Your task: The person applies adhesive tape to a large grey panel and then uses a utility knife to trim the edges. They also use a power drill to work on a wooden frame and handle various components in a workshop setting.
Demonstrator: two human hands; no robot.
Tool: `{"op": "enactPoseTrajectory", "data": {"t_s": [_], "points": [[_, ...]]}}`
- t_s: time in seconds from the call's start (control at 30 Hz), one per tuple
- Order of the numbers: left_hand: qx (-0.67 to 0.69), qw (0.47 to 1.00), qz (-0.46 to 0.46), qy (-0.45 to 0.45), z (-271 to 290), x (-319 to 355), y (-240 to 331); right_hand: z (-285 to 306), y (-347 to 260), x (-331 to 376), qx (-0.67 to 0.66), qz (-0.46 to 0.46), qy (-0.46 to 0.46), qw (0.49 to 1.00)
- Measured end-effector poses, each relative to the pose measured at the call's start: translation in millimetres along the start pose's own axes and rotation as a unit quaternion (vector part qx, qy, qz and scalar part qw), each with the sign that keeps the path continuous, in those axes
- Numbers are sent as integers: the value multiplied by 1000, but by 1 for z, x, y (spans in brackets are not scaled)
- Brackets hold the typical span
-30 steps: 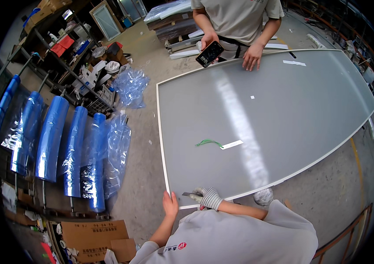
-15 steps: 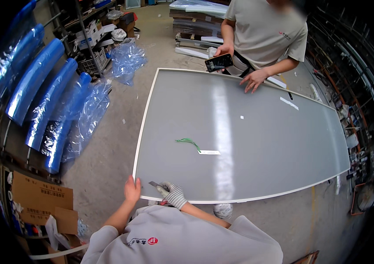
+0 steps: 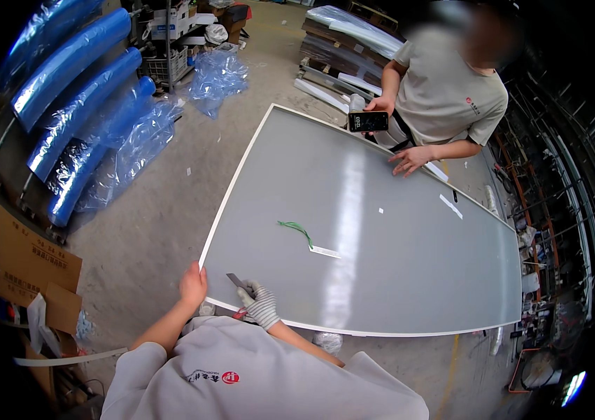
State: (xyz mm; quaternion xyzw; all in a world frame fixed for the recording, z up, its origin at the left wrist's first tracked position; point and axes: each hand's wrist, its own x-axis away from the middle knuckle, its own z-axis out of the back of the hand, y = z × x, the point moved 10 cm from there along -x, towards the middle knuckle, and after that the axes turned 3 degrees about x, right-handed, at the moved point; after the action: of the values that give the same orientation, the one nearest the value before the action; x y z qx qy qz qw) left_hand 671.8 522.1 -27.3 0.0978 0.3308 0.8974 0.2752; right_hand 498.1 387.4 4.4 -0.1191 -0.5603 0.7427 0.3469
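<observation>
A large grey panel (image 3: 409, 273) with a white frame lies flat in front of me. My left hand (image 3: 193, 284), bare, is closed on the frame at the panel's near left corner. Just right of it, my right hand (image 3: 259, 305) in a striped grey glove is closed around a flat-bladed knife (image 3: 236, 281). The blade points up and left over the panel near that corner; whether it touches the surface I cannot tell. On the panel lie a white tag (image 3: 325, 252) with a green string (image 3: 298, 229), a small white square (image 3: 381, 211) and a white strip (image 3: 450, 206).
Across the panel stands a person (image 3: 451, 91) with a phone (image 3: 368, 122) in one hand, the other hand (image 3: 413, 160) at the far edge. Blue film rolls (image 3: 73, 63) and cardboard (image 3: 28, 259) are at the left. Stacked sheets (image 3: 343, 52) stand behind; racks (image 3: 563, 182) line the right.
My view has tilted and turned, so the whole scene sits rotated in the picture. My left hand remains at the corner and the knife stays in my right hand. The person's phone is turned more level.
</observation>
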Motion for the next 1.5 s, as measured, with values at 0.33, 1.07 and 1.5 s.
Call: {"op": "enactPoseTrajectory", "data": {"t_s": [0.33,1.07,1.5], "points": [[-12,1000,0,-18,1,0,3,-2,-2,2,-21,-26,9,999],[-31,998,-6,-52,-1,-4,11,4,12,-4,-40,-4,28,999],[11,995,0,-100,-8,-7,-8,1,21,-11,-124,-14,52,991]]}}
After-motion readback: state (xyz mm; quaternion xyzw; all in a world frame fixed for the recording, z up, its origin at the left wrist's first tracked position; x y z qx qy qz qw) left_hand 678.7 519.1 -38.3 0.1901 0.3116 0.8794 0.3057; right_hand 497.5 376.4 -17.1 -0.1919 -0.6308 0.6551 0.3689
